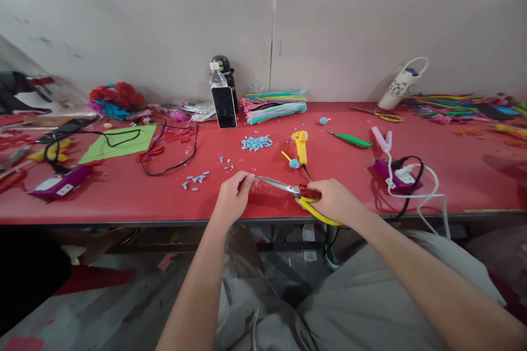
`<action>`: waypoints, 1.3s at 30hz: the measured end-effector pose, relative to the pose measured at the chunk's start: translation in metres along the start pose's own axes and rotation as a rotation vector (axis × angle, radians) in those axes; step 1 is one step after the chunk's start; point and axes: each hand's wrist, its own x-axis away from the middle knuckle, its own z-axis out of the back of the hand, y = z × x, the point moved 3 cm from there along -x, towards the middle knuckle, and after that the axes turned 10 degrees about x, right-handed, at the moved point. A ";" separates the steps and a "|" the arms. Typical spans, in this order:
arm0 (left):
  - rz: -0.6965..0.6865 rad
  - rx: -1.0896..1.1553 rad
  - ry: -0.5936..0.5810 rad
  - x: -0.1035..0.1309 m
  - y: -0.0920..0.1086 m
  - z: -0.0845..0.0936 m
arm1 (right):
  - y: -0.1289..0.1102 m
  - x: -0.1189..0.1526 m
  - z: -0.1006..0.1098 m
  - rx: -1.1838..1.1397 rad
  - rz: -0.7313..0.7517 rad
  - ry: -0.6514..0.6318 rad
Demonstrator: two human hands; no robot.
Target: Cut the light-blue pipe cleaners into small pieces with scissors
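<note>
Near the front edge of the red table, my right hand is wrapped round the handles of the scissors, whose blades point left. The blade tips reach the pinched fingers of my left hand; what those fingers hold is too small to make out. Small blue pieces lie beyond my left hand, and a larger pile of blue pieces sits farther back. Behind the scissors lies a yellow glue gun, with a blue cluster beside it. Another blue cluster is farther back.
A phone leans on bottles at the back, beside bundled pipe cleaners. Green-handled tweezers lie right. Purple power strips with cables stand at both sides. A white divider runs behind the table.
</note>
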 end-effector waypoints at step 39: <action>0.131 -0.645 0.037 -0.023 -0.052 0.141 | 0.003 -0.002 0.002 0.083 -0.138 -0.014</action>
